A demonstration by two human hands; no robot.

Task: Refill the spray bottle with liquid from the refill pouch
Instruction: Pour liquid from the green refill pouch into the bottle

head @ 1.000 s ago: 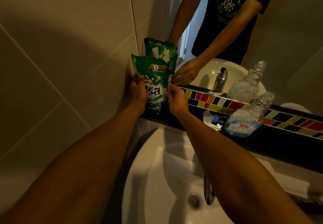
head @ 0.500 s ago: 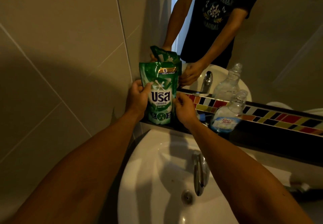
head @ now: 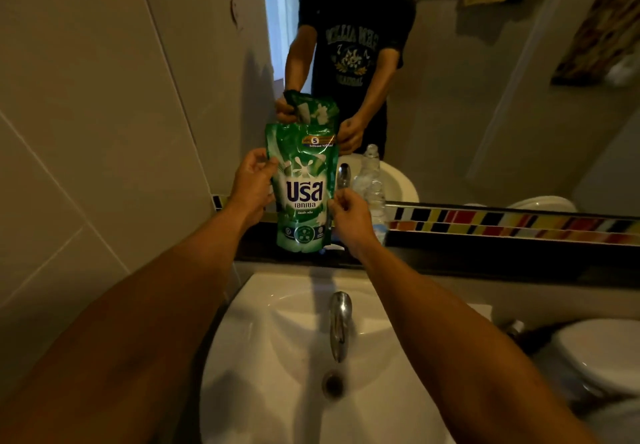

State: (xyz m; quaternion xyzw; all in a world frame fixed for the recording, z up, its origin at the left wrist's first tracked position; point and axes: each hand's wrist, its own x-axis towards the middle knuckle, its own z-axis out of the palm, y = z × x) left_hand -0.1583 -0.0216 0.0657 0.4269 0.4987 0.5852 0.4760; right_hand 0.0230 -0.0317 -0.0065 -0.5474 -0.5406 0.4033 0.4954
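Observation:
A green refill pouch [head: 303, 194] with white lettering stands upright, its base just over the black ledge [head: 485, 260] behind the sink. My left hand [head: 252, 185] grips its left edge at mid-height. My right hand [head: 349, 218] pinches its right edge lower down. Right behind my right hand a clear plastic bottle [head: 377, 201] without a spray head stands on the ledge, partly hidden by the hand. The mirror above repeats the pouch, the bottle and both hands.
A white sink [head: 277, 339] with a chrome faucet [head: 339, 326] lies directly below my arms. A strip of coloured tiles [head: 519, 223] runs along the mirror's bottom edge. A tiled wall closes the left side, and a white toilet [head: 606, 350] sits at lower right.
The pouch has come away from the wall corner toward the sink's middle and now stands upright, facing me. Both hands stayed on it. The view has swung right and up.

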